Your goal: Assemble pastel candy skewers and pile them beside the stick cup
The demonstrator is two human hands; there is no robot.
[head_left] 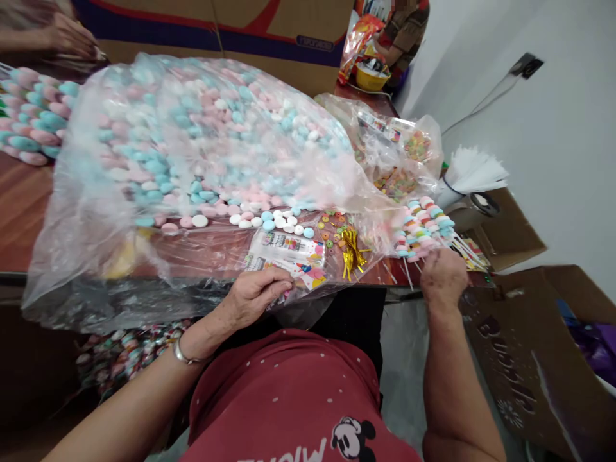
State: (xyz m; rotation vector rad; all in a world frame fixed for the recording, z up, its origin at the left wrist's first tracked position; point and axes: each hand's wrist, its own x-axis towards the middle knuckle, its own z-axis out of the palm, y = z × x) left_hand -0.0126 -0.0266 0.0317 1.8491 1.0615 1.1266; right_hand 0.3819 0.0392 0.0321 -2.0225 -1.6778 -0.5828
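My left hand (257, 294) is closed at the table's front edge, thumb and fingers pinched on the lower edge of a printed clear plastic bag (308, 277). Another printed bag (289, 247) lies just behind it. Further right, my right hand (443, 276) is closed at the stick end of a pile of candy skewers (423, 224), threaded with pink, white and blue sweets. Its fingertips are mostly hidden, but it seems to grip one skewer's stick. Gold twist ties (353, 253) and small coloured candy rings (332, 228) lie between the hands.
A huge clear bag of pastel candies (216, 135) covers much of the table (24, 192). White sticks (474, 168) stand in a container at right, near a metal mug (474, 212). Cardboard boxes (510, 359) flank the table. Another person's hand (72, 35) shows at upper left.
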